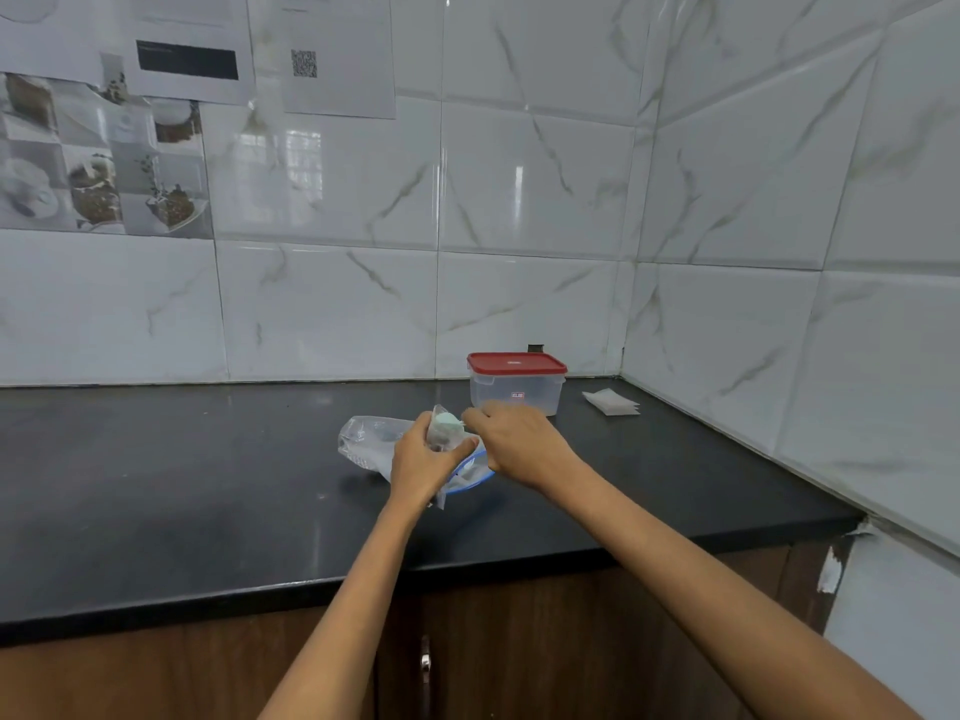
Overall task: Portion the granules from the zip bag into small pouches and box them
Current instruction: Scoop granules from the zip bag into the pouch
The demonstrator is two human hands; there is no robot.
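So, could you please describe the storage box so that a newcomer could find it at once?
Follow the black countertop back toward the tiled corner. The storage box stands there just behind the hands, left of a small stack of white pouches. It alone has a red lid.

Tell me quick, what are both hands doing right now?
Left hand: gripping a small clear plastic pouch, held upright.
Right hand: fingers curled, pinching a small pale green scoop at the pouch's mouth.
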